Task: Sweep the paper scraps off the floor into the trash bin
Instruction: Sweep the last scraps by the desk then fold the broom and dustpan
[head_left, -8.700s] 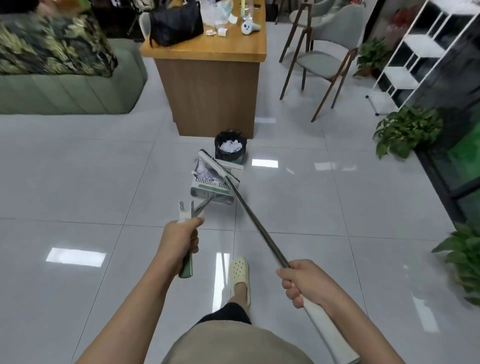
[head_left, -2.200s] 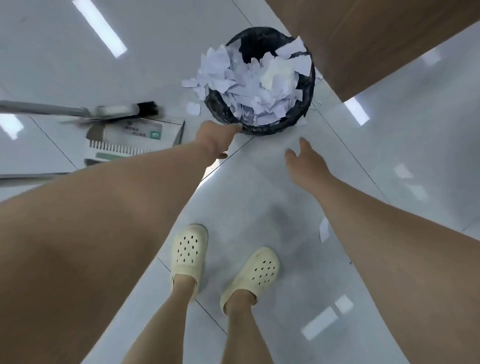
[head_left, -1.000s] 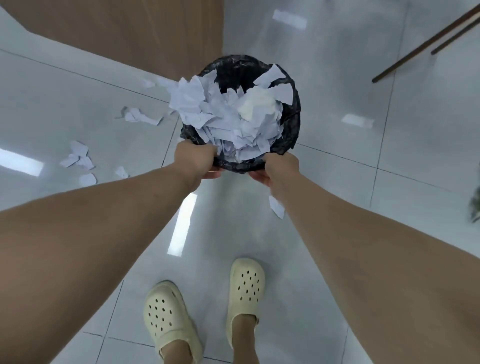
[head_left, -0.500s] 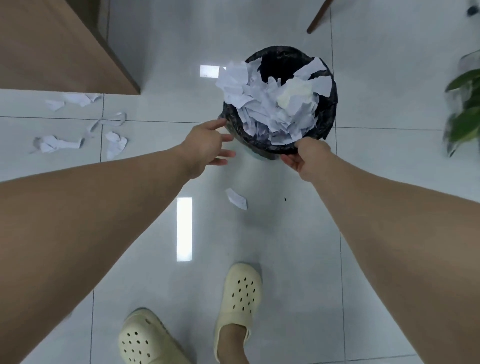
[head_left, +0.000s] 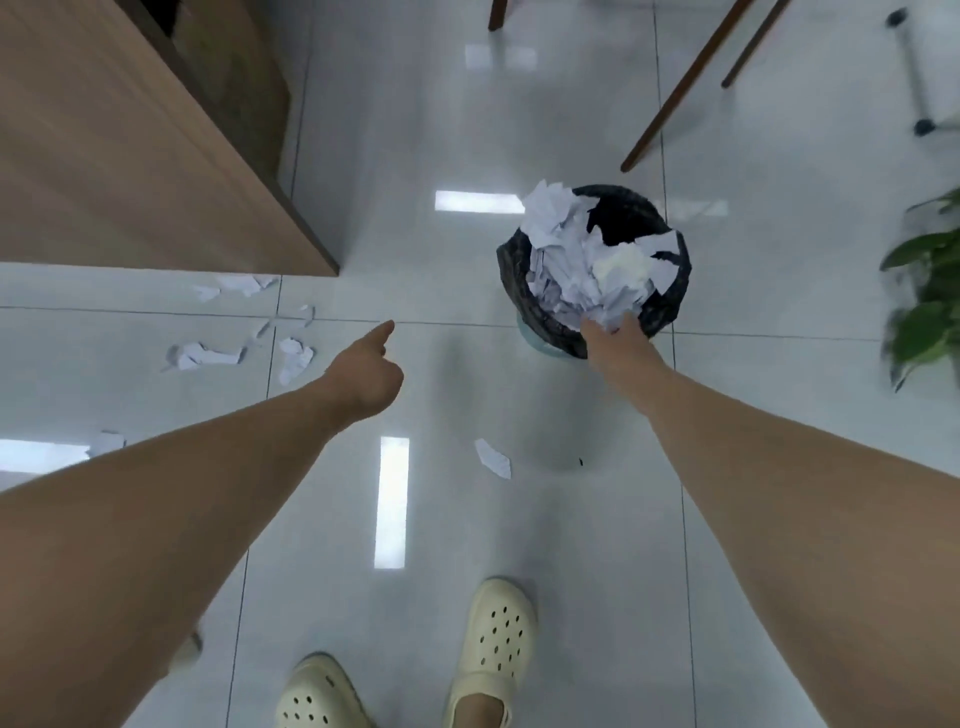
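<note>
Still scattered by the wooden table (head_left: 130, 156) corner at left: paper scraps (head_left: 208, 356) on the floor (head_left: 441, 130), unswept, so work remains. Left hand (head_left: 366, 371) now off the bin, hanging free, index finger extended, other fingers curled, holding nothing. One stray scrap (head_left: 492, 458) lying mid-floor. Further right, trash bin (head_left: 670, 306) shifted clear of the table, heaped over its rim; right hand (head_left: 613, 338) gripping its near rim. Far right, plant leaves (head_left: 930, 291).
</note>
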